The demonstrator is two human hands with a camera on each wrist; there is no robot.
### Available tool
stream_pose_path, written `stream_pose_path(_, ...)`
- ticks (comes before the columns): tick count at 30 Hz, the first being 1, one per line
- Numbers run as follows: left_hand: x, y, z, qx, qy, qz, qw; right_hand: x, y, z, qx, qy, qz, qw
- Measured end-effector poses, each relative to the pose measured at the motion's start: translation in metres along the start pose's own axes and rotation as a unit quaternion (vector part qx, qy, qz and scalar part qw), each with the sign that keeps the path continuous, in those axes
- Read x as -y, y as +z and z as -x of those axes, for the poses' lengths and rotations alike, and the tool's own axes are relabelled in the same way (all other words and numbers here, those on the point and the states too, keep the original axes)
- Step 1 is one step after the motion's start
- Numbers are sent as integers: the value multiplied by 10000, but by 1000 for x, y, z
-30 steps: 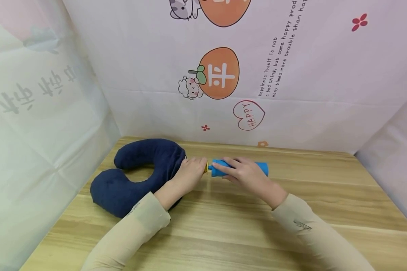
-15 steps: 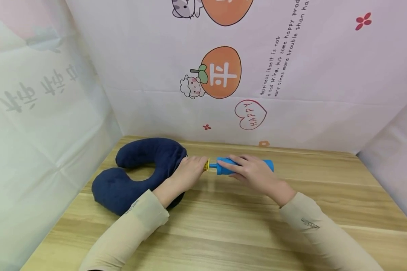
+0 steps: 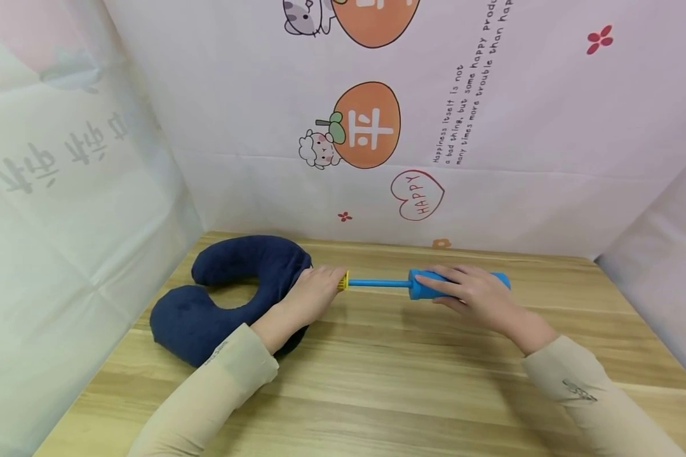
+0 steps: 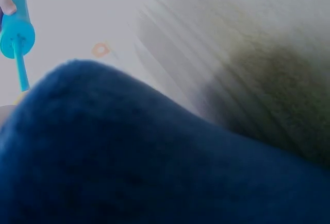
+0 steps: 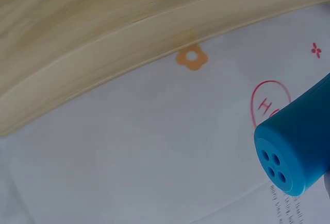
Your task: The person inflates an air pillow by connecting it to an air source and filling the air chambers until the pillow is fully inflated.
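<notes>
A hand pump with a blue barrel [image 3: 425, 285] lies level in both hands, its thin blue rod [image 3: 380, 283] drawn well out of the barrel. My right hand [image 3: 480, 295] grips the barrel from above. Around the pump's yellow end [image 3: 343, 280] my left hand [image 3: 314, 292] is curled, hiding most of it. Right against that hand is a navy neck pillow [image 3: 280, 266], its opening facing left. The left wrist view is mostly filled by the dark blue pillow [image 4: 129, 147]. In the right wrist view, the barrel's end cap [image 5: 278, 165] shows several round holes.
Both arms reach over a wooden table [image 3: 377, 393]. Behind it hangs a printed white cloth [image 3: 520, 209], with more cloth [image 3: 80, 228] along the left side. The table's back edge runs just beyond the pump.
My right hand has moved to the right with the barrel, so a long stretch of rod now shows. My left hand and the neck pillow have stayed nearly in place.
</notes>
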State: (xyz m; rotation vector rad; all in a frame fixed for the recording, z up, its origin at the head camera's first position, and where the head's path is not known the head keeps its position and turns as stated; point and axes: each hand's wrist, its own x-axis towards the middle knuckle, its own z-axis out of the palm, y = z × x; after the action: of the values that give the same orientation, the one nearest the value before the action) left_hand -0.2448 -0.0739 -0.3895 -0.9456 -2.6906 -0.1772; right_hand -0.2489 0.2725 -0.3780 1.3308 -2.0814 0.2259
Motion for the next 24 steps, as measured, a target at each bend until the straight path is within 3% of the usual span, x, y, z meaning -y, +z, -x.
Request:
stream_pose_path(10, -3, -4, -1, 68, -167, 82, 9998, 4, -12, 10, -62, 235, 42, 9997)
stream_pose_path(24, -1, -9, -1, 190, -355, 122, 9991, 38, 25, -42, -163, 324, -109, 9993)
